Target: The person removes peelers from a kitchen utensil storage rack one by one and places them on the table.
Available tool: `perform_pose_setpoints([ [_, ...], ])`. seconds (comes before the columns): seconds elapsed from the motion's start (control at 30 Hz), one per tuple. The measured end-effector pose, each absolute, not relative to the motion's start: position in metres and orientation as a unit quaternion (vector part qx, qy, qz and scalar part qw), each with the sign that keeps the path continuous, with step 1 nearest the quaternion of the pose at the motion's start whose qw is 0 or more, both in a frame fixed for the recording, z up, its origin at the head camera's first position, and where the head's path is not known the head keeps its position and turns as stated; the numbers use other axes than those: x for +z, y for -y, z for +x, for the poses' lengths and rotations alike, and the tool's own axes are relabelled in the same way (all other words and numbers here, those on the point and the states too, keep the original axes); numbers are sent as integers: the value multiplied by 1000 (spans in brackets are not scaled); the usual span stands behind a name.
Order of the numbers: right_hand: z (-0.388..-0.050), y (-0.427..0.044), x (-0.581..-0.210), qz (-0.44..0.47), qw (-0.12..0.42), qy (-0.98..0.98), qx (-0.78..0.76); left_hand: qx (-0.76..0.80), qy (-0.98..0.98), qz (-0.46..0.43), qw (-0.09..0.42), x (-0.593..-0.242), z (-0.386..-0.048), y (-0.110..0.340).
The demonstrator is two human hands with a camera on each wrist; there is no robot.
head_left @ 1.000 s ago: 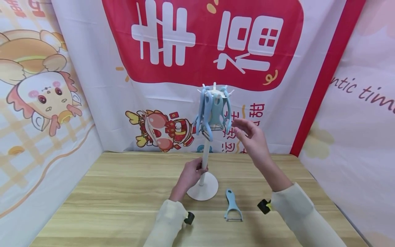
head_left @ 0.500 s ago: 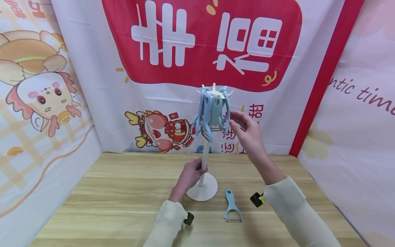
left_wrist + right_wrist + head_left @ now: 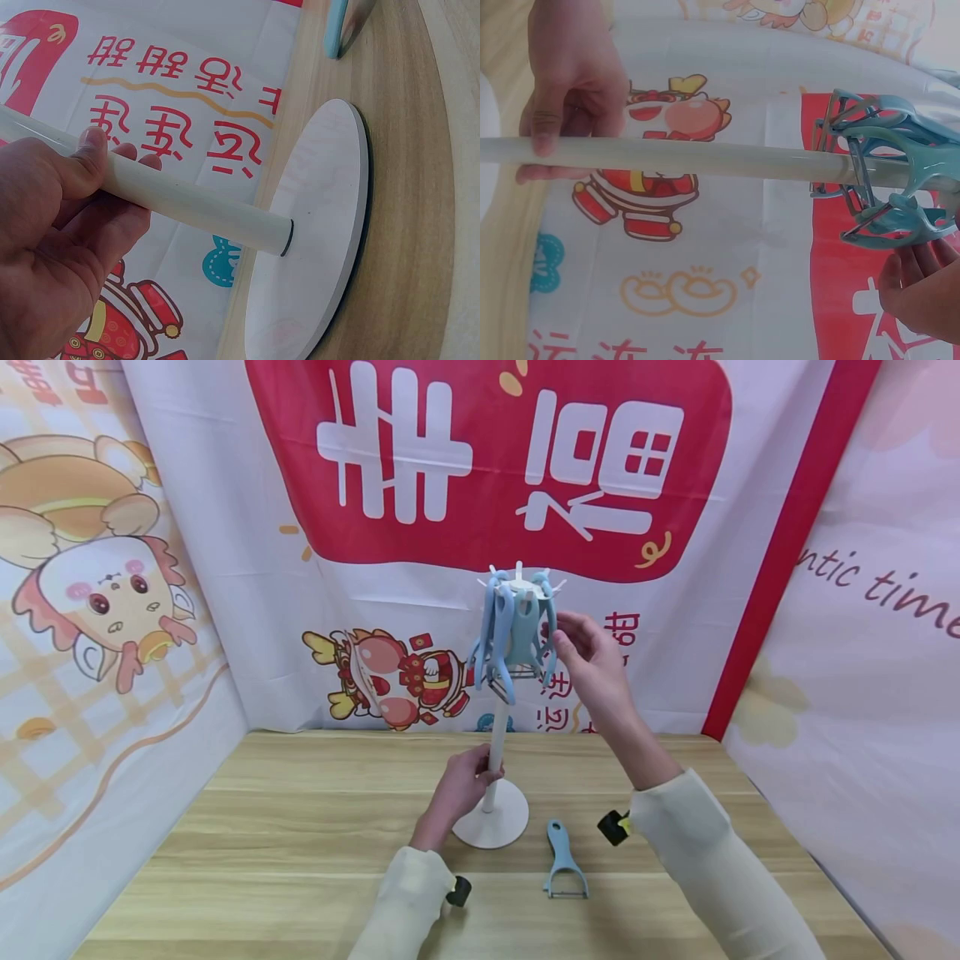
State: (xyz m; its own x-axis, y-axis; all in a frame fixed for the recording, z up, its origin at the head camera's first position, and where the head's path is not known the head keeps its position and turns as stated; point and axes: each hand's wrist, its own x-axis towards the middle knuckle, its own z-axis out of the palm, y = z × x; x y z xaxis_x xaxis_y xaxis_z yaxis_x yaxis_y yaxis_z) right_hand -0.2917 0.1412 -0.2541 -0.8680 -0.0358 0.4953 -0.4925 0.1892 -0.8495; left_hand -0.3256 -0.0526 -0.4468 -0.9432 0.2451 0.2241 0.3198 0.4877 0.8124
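A white stand has a round base (image 3: 491, 827), an upright pole (image 3: 498, 731) and a ring of hooks (image 3: 522, 585) on top. Several pale blue peelers (image 3: 522, 635) hang from these hooks. My left hand (image 3: 461, 785) grips the pole low down; in the left wrist view the thumb (image 3: 91, 150) lies over it, with fingers curled beneath. My right hand (image 3: 596, 672) is raised at the rack's right side. Its thumb and fingers meet the rightmost hanging peeler (image 3: 889, 225) near the handle; whether they pinch it is hidden.
Another blue peeler (image 3: 562, 864) lies on the wooden table (image 3: 300, 843), right of the base and in front of it. A printed cloth (image 3: 390, 593) hangs behind the stand, and further printed sheets (image 3: 862, 710) rise at both sides.
My right hand has moved up and left along the rightmost hanging peeler, from its lower end toward the handle. My left hand keeps its hold on the pole.
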Motion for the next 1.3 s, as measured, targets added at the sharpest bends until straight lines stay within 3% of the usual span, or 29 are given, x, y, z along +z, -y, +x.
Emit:
perform_pose_setpoints([
  [0.37, -294, -139, -248, 166, 169, 745, 623, -484, 859, -164, 41, -450, -326, 53],
  [1.3, -295, -143, -242, 171, 182, 716, 652, -488, 858, -156, 33, -446, -324, 53],
])
